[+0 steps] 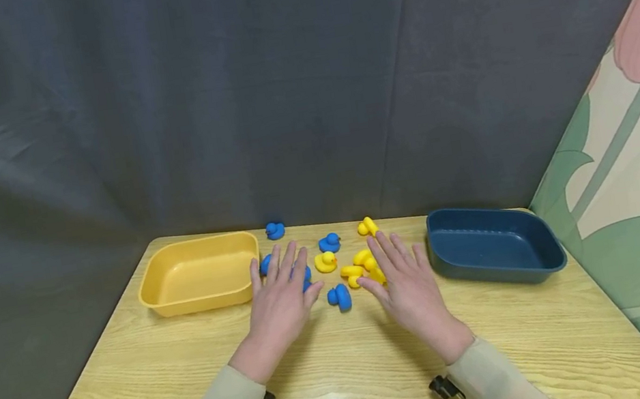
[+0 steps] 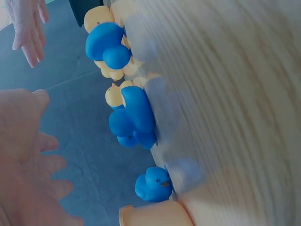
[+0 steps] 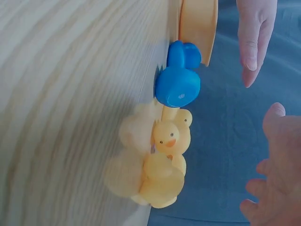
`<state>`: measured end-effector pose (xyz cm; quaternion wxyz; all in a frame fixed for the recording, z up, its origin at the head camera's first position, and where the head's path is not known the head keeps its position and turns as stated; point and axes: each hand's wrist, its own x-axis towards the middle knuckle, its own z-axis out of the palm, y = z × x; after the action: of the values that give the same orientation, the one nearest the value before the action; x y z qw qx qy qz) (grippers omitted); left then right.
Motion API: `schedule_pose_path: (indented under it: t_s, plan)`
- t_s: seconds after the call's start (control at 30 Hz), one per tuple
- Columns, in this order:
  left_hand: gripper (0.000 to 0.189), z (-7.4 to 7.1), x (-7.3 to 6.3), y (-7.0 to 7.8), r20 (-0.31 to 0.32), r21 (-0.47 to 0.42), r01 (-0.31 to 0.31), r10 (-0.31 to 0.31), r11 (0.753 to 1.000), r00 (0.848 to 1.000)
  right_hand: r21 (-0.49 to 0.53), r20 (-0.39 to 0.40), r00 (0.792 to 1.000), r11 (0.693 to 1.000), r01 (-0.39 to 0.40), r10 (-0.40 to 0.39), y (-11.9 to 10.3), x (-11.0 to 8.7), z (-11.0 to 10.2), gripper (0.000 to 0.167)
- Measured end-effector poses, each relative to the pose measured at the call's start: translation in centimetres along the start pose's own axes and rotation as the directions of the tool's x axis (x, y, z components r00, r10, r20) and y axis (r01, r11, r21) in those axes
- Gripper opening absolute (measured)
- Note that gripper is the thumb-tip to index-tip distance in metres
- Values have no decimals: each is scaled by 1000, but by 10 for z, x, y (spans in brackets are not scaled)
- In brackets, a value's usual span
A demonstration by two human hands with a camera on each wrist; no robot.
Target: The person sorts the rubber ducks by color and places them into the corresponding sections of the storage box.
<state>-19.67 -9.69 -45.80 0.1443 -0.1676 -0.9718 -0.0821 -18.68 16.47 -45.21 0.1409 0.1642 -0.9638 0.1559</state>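
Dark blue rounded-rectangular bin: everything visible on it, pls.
The dark blue rounded-rectangular bin, plastic by its look, is open-topped, with rounded corners, a thin rim, smooth walls and a faint sheen inside. It sits upright, slightly angled, on the light wood-grain table toward the far right, near the dark grey fabric curtain. The bare right hand is just left of it; no hand grips it. Its underside is hidden.
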Motion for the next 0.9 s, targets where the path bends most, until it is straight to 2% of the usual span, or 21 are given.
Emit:
schedule_pose_path:
  t_s: [0.23,0.5,0.9]
  plan:
    - [76,-2,0,-8,4,7,29,-29,1000,1000,62,19,1000,998,-22,21,-9,2,6,88]
    - [75,-4,-4,-19,-20,-23,59,-60,998,998,97,47,998,995,-35,30,-16,4,13,91]
    - [75,-9,-7,-39,-43,-71,119,-122,990,992,183,5,1000,983,11,-12,-25,3,26,100]
